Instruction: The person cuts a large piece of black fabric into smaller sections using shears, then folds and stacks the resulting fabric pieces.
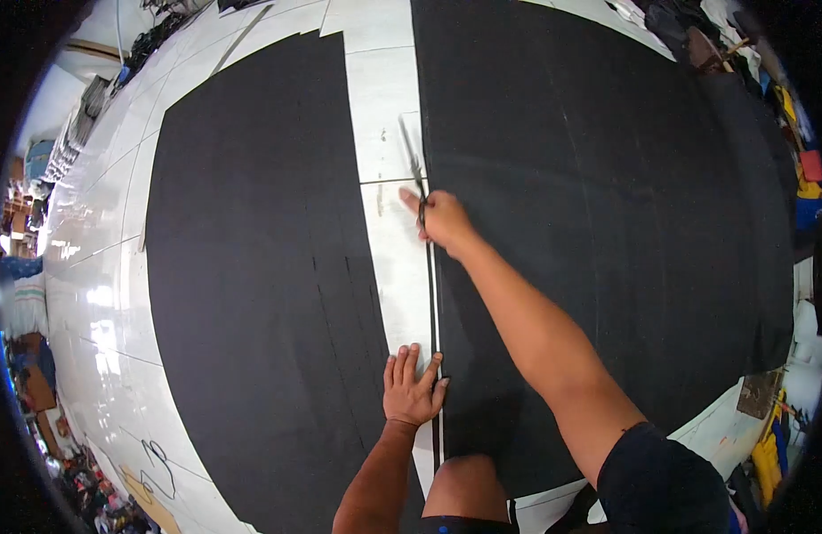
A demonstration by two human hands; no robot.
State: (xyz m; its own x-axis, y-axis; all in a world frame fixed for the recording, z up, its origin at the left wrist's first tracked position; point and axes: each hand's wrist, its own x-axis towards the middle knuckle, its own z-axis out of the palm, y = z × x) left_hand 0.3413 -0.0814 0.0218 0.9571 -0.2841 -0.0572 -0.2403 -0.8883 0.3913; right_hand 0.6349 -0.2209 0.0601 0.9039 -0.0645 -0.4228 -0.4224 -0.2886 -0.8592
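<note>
My right hand (447,221) is closed round a pair of scissors (413,156), its blades pointing away from me along the left edge of the large right-hand black sheet (535,222). A narrow black strip (432,303) runs from near the scissors toward me, with a thin white gap between it and that sheet. My left hand (414,392) lies flat with fingers spread, its thumb and forefinger over the strip. Left of it lies another large black sheet (260,222), with dark line marks on its surface.
White tiles (384,116) show between the two sheets and at the left. My bare knee (466,489) is at the lower middle. Piled items (696,44) stand at the upper right, with a yellow item (767,458) at the lower right. Mixed clutter (51,463) lines the left edge.
</note>
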